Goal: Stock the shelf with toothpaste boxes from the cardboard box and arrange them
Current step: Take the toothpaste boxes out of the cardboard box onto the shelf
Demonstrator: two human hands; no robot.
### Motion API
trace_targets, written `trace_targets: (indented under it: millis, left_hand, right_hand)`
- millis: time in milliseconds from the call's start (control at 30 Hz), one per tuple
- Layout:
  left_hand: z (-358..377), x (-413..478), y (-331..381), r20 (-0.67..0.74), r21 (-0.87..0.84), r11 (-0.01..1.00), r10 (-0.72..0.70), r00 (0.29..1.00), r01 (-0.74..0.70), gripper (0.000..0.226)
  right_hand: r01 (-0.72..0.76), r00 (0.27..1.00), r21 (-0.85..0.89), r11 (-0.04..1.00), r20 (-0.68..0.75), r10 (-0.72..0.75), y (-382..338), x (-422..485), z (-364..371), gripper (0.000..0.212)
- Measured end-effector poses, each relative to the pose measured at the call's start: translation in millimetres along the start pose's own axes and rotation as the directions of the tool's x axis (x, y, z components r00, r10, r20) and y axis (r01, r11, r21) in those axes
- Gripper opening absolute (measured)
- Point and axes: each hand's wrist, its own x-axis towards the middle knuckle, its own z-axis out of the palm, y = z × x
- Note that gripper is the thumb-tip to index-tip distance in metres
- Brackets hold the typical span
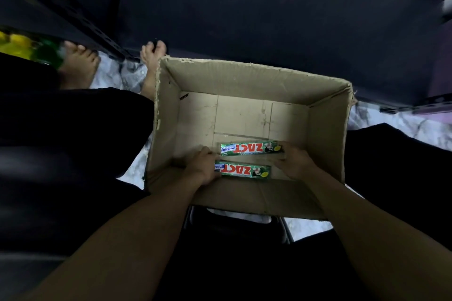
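- Since only two toothpaste boxes showed in the cardboard box (327,129), both lay flat on its bottom by the near wall. They were parallel and just apart, printed faces up, where either hand could drop straight onto them.
- The cardboard box stood open on the pale floor (391,124) between the person's dark-clad legs, close below the dark shelf (269,19). This probably kept the carry to the shelf short.
- The left hand (201,166) was down inside the carton at the left end of the nearer toothpaste box (244,171). Its fingers were curled round that end and covered part of the print, so it gripped that box.
- The right hand (294,162) was at the right end of the farther toothpaste box (252,148), fingers bent down over that end in a pinch. The back of the hand hid how deep the hold went.
- Each hand took one box, at opposite ends, which I judged would let both come up together without the wrists crossing.
- Emptying the carton looked almost done. How the shelf itself was stocked could not be told in the dark.
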Motion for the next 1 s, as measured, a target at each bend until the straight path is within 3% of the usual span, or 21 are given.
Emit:
trace_targets:
  millis: [233, 333, 467, 633, 733, 867, 1000]
  left_hand:
    - [3.3, 4.5, -8.2, -0.043, -0.192, 0.981, -0.027, 0.999, 0.018, 0.036]
    - [-0.6, 9.1, -9.3, -0.086, -0.351, 0.934, -0.097, 0.992, 0.061, 0.01]
    - [4.3, 9.0, -8.4, -0.055, -0.419, 0.902, -0.137, 0.989, 0.101, 0.009]
    - [8.5, 10.1, -7.6, -0.035, -0.403, 0.906, -0.161, 0.986, 0.133, 0.043]
    - [7.5, 11.8, -6.9, -0.02, -0.479, 0.861, -0.208, 0.978, 0.174, 0.039]
    - [1.8, 11.9, -0.3, -0.004, -0.61, 0.766, -0.26, 0.966, 0.203, 0.033]
    - [-6.8, 12.9, 4.7, 0.015, -0.706, 0.675, -0.286, 0.958, 0.212, 0.031]
  right_hand:
    - [0.012, 1.0, -0.036, 0.999, 0.015, -0.012, 1.6, -0.1, -7.7, 0.049]
    - [0.016, 1.0, -0.063, 0.998, 0.0, -0.016, 2.5, -1.7, -12.9, 0.049]
    - [-0.008, 1.0, -0.088, 0.996, 0.005, 0.009, 0.1, 0.6, -12.3, 0.05]
    - [-0.022, 0.997, -0.063, 0.998, 0.077, 0.027, 0.3, 5.0, -3.2, 0.059]
    - [-0.047, 0.998, 0.026, 0.999, 0.051, 0.045, 1.8, 8.9, 1.2, 0.063]
    - [-0.069, 0.996, 0.165, 0.984, 0.072, 0.058, 1.3, 19.1, 4.3, 0.086]
    - [-0.151, 0.987, 0.272, 0.95, 0.091, 0.131, -1.2, 33.7, 8.8, 0.062]
